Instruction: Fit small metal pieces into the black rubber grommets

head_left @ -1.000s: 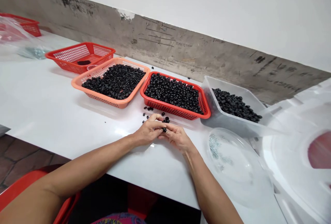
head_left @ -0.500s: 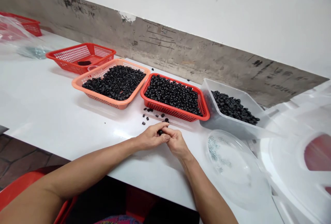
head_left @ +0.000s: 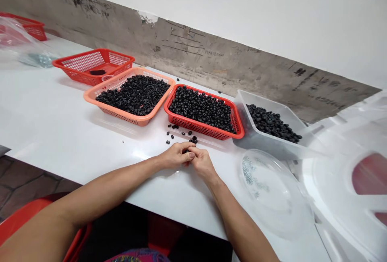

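My left hand [head_left: 174, 156] and my right hand [head_left: 202, 164] meet above the white table, fingers closed together. Between the fingertips a small round black piece [head_left: 186, 151] shows in part, held by both hands; the fingers cover most of it. Just beyond my fingertips lie a few loose black pieces [head_left: 194, 139] on the table. More small black pieces [head_left: 172, 126] are scattered to the left of these. Behind them stands a red basket [head_left: 199, 129] full of round black pieces with holes.
Left of it, an orange basket [head_left: 121, 117] holds smaller black pieces. Farther left is a red basket [head_left: 77, 75] with a dark object inside. On the right stand a clear bin [head_left: 266, 149] of black pieces, a clear round lid [head_left: 281, 209] with tiny clear bits and a white plastic piece [head_left: 326, 173].
Both hands stay together, and the black piece between the fingers shows less. Beyond the fingertips, more of the loose pieces are visible. The view has shifted slightly.
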`<act>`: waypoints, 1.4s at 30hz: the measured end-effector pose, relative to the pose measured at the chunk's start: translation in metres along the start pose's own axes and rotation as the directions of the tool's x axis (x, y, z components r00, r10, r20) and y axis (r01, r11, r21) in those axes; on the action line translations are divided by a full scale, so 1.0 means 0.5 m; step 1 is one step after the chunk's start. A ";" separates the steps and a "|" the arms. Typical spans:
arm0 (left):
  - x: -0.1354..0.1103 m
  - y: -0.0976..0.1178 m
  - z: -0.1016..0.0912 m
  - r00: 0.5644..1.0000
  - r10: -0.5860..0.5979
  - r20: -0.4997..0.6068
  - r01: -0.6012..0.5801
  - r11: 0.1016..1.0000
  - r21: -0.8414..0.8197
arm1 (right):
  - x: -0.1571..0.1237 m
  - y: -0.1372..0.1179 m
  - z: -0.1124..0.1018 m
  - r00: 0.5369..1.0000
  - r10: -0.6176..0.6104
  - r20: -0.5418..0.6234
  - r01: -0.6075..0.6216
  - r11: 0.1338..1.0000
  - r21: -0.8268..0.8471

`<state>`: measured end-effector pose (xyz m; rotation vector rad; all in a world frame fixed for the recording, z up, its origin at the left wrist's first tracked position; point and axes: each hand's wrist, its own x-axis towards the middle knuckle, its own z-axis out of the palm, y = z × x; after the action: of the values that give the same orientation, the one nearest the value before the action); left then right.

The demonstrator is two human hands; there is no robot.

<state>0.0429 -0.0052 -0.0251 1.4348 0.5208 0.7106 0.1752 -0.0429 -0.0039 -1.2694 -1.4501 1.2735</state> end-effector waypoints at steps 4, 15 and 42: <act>0.005 0.007 0.000 0.997 0.001 -0.072 -0.007 0.996 -0.084 | 0.001 -0.002 -0.014 0.995 -0.012 0.099 -0.011 0.972 0.234; 0.009 0.023 -0.003 0.996 -0.088 -0.021 0.074 0.926 -0.371 | 0.005 0.000 -0.053 0.986 0.026 0.166 -0.123 0.783 0.610; 0.001 -0.012 -0.004 0.993 0.013 0.115 -0.033 0.984 0.175 | 0.055 -0.172 -0.370 0.684 -0.608 -0.402 -0.170 0.403 -0.899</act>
<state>0.0426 -0.0035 -0.0313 1.6391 0.4884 0.6091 0.3356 0.0176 0.1100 -1.8181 -1.6289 -0.4412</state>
